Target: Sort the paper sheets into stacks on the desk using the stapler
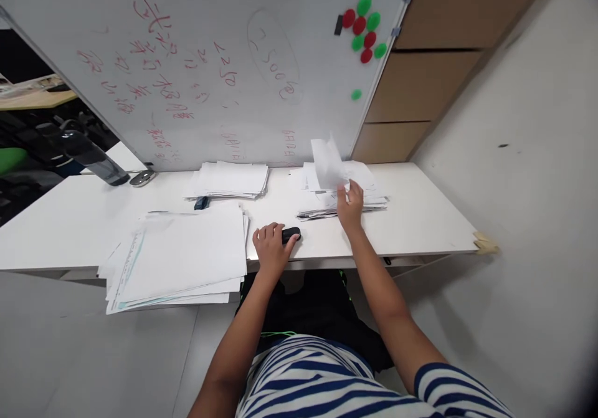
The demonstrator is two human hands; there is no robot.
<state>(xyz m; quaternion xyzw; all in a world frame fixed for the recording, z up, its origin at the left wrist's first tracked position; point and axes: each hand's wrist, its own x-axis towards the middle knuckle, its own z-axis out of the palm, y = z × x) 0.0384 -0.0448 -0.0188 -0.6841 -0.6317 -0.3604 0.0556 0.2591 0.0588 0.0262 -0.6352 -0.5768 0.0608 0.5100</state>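
Observation:
My left hand (271, 243) is closed over a black stapler (292, 234) near the front edge of the white desk; its far end is hidden under my fingers. Farther right, my right hand (350, 205) pinches a few white paper sheets (326, 161), slightly blurred and raised at a tilt. Below and behind them lies an uneven stack of papers (317, 206) on the desk.
A large pile of papers (187, 250) overhangs the desk's front edge at left. Behind it are another paper stack (231, 178), a small dark block (202, 203), a computer mouse (142, 178) and a dark bottle (91, 156). A whiteboard (196, 137) with round magnets stands along the back.

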